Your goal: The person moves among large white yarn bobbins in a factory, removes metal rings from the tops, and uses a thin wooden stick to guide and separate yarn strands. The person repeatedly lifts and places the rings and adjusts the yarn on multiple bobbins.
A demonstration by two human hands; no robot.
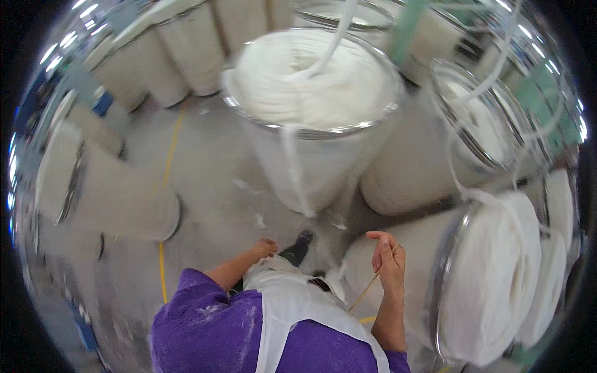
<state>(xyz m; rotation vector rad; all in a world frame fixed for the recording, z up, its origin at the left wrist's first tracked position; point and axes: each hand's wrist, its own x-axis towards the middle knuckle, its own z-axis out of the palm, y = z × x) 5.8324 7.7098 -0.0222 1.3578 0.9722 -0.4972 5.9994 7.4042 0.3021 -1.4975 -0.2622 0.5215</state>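
My right hand (389, 256) is raised beside a large white can at the right, its index finger stretched out to the left. The other fingers curl round a thin tan stick (364, 292) that slants down toward my apron. My left hand (266, 247) is at my waist beside the white apron (292, 292), its fingers curled in; whether they hold anything is hidden. Ahead stands a tall can (292, 161) with a metal rim, filled with coiled white fibre sliver (267, 68). A loose strand of sliver (290, 155) hangs down its front, apart from both hands.
More sliver-filled cans (404, 149) crowd the right, one close by my right arm with a bulging sliver coil (491, 280). Strands of sliver (497, 68) rise from the cans. Cans (118, 193) also stand left beyond a yellow floor line (175, 143). Fibre scraps (260, 220) lie on the grey floor.
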